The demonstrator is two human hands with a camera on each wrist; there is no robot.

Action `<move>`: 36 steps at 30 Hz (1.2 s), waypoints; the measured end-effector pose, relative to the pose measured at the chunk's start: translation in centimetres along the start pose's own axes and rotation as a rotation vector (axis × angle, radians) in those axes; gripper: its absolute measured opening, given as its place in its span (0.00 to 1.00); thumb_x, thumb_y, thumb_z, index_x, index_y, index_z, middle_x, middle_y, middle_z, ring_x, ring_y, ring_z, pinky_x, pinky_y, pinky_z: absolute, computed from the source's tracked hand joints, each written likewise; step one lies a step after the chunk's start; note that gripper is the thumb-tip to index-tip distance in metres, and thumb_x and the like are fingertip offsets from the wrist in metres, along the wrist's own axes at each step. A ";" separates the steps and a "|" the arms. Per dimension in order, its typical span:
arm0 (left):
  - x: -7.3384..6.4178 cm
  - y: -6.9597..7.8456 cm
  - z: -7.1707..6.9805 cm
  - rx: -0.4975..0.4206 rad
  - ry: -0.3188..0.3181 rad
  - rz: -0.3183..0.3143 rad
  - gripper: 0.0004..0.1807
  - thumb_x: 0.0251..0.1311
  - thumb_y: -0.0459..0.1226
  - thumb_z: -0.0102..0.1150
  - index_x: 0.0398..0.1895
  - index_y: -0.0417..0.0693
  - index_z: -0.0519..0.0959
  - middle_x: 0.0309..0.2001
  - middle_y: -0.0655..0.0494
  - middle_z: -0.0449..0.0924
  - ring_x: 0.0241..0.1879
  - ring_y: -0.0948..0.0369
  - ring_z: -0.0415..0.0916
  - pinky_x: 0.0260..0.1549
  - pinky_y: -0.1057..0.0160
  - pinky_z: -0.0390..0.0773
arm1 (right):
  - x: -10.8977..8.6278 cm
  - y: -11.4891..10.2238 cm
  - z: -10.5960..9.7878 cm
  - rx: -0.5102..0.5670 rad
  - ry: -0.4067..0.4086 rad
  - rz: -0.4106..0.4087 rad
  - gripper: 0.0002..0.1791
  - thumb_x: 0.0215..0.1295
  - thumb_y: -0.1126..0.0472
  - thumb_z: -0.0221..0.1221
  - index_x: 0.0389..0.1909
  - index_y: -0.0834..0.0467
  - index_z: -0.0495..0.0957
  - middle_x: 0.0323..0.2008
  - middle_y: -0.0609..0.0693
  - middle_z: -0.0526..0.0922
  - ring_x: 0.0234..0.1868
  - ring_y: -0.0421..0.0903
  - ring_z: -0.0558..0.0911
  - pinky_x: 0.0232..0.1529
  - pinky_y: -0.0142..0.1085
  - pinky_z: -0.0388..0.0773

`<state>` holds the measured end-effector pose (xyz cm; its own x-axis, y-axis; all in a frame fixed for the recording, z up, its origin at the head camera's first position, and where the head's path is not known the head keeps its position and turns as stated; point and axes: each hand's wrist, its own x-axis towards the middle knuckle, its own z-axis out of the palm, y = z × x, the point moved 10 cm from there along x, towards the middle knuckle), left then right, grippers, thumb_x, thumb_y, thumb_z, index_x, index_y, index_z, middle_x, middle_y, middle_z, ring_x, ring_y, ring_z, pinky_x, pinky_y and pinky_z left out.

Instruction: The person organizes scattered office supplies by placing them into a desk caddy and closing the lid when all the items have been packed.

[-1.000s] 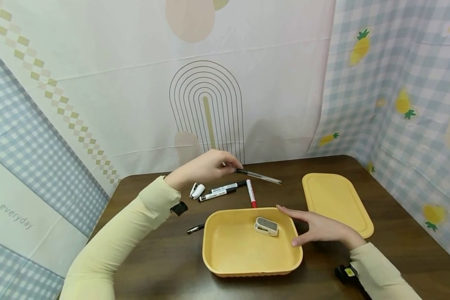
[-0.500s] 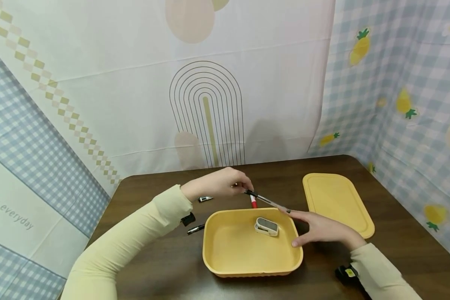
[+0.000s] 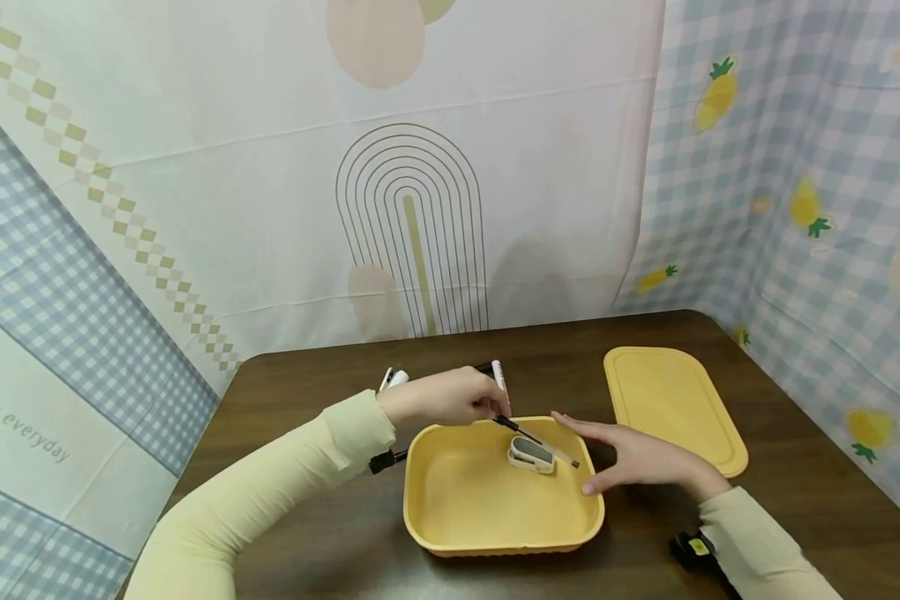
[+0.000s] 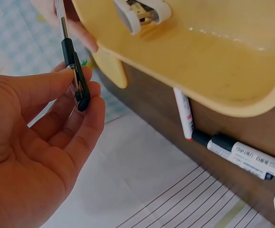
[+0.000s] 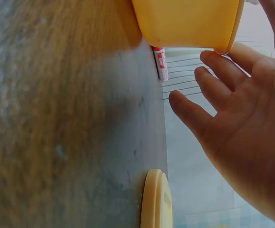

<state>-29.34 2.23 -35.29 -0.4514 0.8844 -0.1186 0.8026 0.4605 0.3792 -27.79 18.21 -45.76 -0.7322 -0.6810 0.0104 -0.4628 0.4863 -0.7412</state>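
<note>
My left hand point(image 3: 461, 398) pinches a clear-barrelled pen with a black clip point(image 4: 73, 57) between thumb and fingertips. The pen slants over the back right part of a yellow plastic box point(image 3: 480, 547), its far end pointing right. Inside that box lies a small white-and-grey object with metal parts point(image 3: 531, 456), which looks like a mini stapler. My right hand point(image 3: 641, 454) touches the box's right side, thumb at the rim and one finger by the back corner. In the right wrist view, its fingers point(image 5: 213, 88) are spread and nearly straight.
Behind the box, a white marker with a red cap point(image 4: 184, 114) and two black-capped markers point(image 4: 256, 159) lie on the dark table point(image 3: 307, 533). A second small white object point(image 3: 393, 377) sits back left. Left of the box is a black pen point(image 3: 387, 461); right stands a yellow lid point(image 3: 675, 408).
My left hand has brought the pen rightward, nearer, and down from behind the box to above its back right part. My right hand has stayed at the rim.
</note>
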 end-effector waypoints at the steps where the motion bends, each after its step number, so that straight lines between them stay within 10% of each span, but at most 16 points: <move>1: 0.1 0.0 0.3 0.011 -0.004 0.002 0.14 0.71 0.28 0.52 0.50 0.47 0.86 0.45 0.57 0.85 0.41 0.68 0.79 0.42 0.71 0.76 | 0.0 0.1 0.0 -0.005 0.000 0.002 0.51 0.59 0.50 0.72 0.80 0.44 0.55 0.77 0.47 0.58 0.75 0.52 0.60 0.70 0.37 0.60; 15: 0.6 -0.7 4.0 0.022 -0.074 0.018 0.12 0.68 0.28 0.57 0.45 0.49 0.87 0.40 0.62 0.85 0.39 0.72 0.77 0.42 0.73 0.75 | -0.1 0.3 0.1 -0.024 -0.005 0.031 0.52 0.58 0.49 0.72 0.80 0.41 0.54 0.77 0.47 0.57 0.74 0.54 0.60 0.69 0.49 0.63; 36: 0.3 -1.9 6.3 0.004 -0.114 -0.012 0.11 0.66 0.27 0.59 0.45 0.48 0.86 0.40 0.61 0.85 0.41 0.71 0.78 0.44 0.75 0.74 | -0.1 0.5 0.2 0.007 -0.015 0.027 0.51 0.60 0.50 0.72 0.80 0.42 0.53 0.77 0.45 0.56 0.75 0.53 0.58 0.69 0.40 0.61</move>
<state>-28.59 2.12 -41.80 -0.4142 0.8814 -0.2270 0.7988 0.4716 0.3735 -27.88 18.41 -46.28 -0.7371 -0.6755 -0.0199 -0.4390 0.5009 -0.7459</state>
